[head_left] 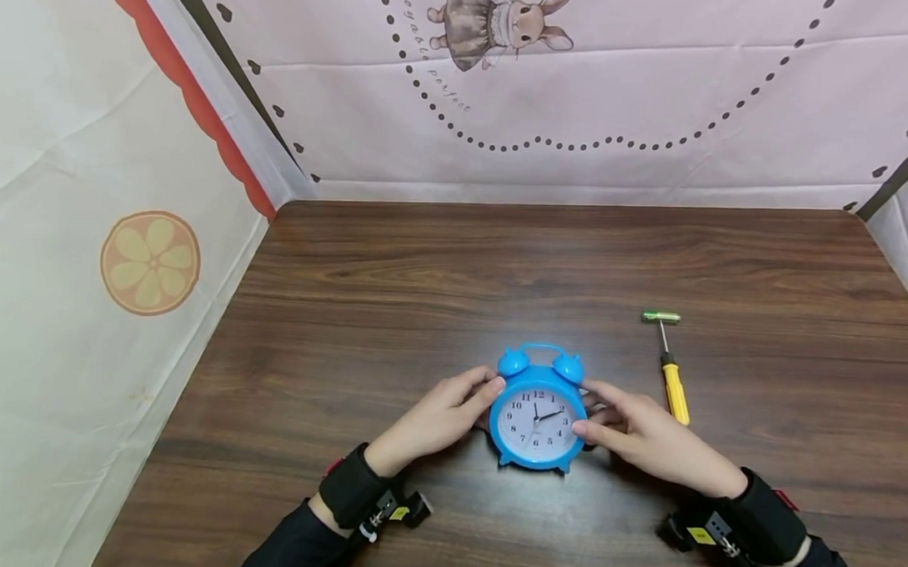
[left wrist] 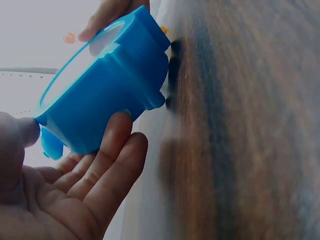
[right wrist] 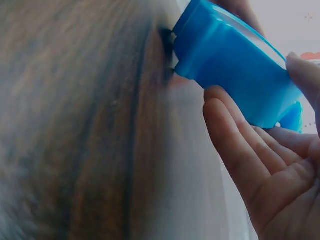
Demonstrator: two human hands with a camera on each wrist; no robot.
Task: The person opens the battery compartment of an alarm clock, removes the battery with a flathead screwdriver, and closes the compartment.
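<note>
A blue twin-bell alarm clock (head_left: 526,419) with a white dial faces up toward the head camera, bells at the far end. My left hand (head_left: 436,416) holds its left side, thumb at the front rim and fingers against the side and back. From the other side my right hand (head_left: 647,436) grips it, thumb over the dial's right edge. Both wrist views show the blue casing (left wrist: 95,100) leaning back, its feet end close to the table. Fingers (right wrist: 245,135) of the right hand lie along the casing's underside.
Right of the clock, a screwdriver (head_left: 674,391) with a yellow handle lies on the brown wooden table (head_left: 394,265). A small green cylinder (head_left: 660,317) lies at its tip. Printed cloth walls (head_left: 618,89) border the table at the back and sides.
</note>
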